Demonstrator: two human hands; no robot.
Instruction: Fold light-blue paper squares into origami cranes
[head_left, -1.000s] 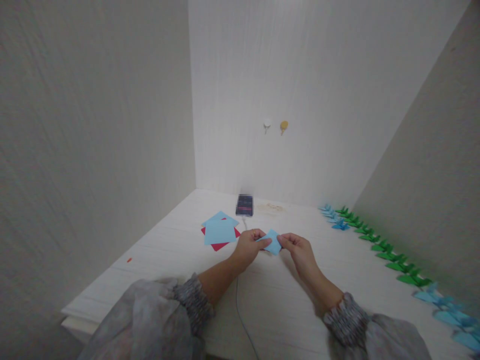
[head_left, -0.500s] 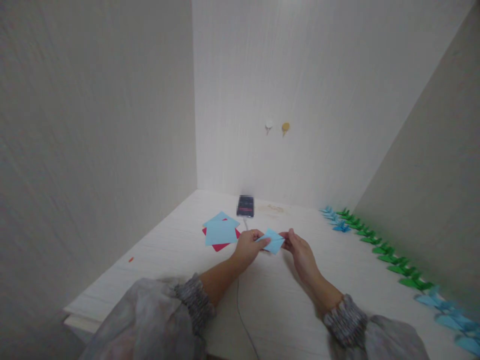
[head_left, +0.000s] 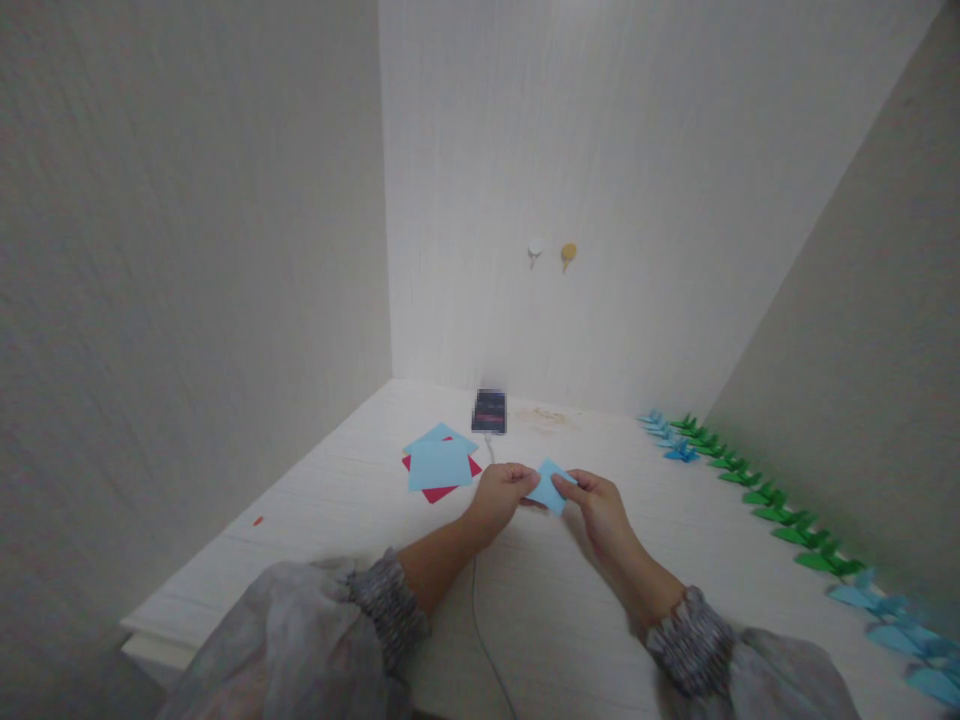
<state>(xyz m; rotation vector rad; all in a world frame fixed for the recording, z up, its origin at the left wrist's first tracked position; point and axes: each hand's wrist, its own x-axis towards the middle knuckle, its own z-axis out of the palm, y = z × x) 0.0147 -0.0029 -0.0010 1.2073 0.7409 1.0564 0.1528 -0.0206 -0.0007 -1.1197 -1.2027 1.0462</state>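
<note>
Left hand (head_left: 498,497) and right hand (head_left: 598,497) clamped on opposite edges of our blue paper (head_left: 548,491), 5 o'clock of view centre; we note tabletop (head_left: 697,530) room towards green figures (head_left: 763,493), well apart at 3; loose sheets (head_left: 439,467) near at 9

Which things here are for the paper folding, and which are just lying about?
Probably for the folding:
light blue paper, held by the left hand and right hand
loose blue and red sheets
folded green and blue shapes

Probably just lying about:
phone
cable
orange scrap
</note>
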